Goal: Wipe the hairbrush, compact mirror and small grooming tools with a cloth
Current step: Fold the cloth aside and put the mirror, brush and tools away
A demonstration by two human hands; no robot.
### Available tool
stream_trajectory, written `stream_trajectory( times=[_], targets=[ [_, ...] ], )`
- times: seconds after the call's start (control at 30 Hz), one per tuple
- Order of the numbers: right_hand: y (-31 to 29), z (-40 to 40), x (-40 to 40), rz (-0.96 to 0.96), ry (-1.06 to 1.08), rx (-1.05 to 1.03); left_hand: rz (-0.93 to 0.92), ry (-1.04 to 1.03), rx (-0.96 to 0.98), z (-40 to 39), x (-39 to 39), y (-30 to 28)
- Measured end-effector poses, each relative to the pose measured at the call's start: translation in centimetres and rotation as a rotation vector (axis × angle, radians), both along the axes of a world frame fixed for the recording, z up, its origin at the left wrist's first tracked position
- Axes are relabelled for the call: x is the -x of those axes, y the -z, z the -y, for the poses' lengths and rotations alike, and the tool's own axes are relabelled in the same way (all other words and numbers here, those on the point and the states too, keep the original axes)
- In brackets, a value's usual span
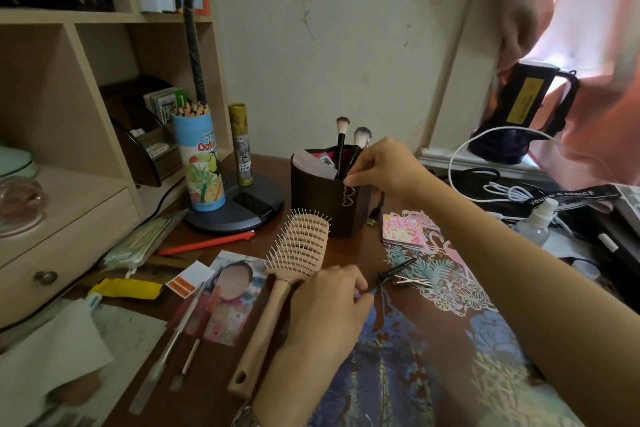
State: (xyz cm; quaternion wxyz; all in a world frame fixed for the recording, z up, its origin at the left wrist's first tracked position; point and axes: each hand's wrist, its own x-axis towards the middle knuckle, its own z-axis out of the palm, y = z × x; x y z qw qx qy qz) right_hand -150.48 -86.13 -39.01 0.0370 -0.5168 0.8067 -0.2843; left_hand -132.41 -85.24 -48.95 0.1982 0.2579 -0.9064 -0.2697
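A beige vented hairbrush [277, 284] lies on the desk, bristles up, handle toward me. My left hand [329, 302] rests beside its neck with fingers curled, pinching something small I cannot make out. My right hand [384, 166] pinches a metal heart-shaped hair clip [347, 196] that hangs in front of the dark brown holder [318, 204] with two makeup brushes [341, 146]. A pink square compact mirror [403, 230] lies right of the holder. Dark and silver hair clips [401, 276] lie on the patterned mat. No cloth is clearly visible.
A lamp base [239, 210], a coloured-pencil tube [199, 159] and a spray can [242, 146] stand at the back left. A photo [232, 295], pens, an orange pen [207, 243] and papers lie left of the brush. Cables, a spray bottle [536, 222] and a bag crowd the right.
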Motion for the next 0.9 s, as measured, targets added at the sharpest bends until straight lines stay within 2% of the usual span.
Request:
stream_trajectory(
  times=[0.23, 0.43, 0.7, 0.9],
  targets=[
    [-0.1, -1.0, -0.1, -0.054, -0.032, -0.028, 0.016, -0.003, -0.029, 0.2, 0.0, 0.0],
    [0.0, -5.1, -0.1, -0.058, 0.001, -0.007, 0.05, 0.0, -0.052, 0.3, 0.0, 0.1],
    [3.8, -10.6, 0.0, -0.049, -0.021, -0.122, 0.08, 0.027, -0.07, -0.1, 0.1, 0.0],
    [6.7, -12.2, 0.0, 0.039, -0.099, -0.196, 0.089, 0.017, -0.061, -0.2, 0.1, 0.0]
  ],
)
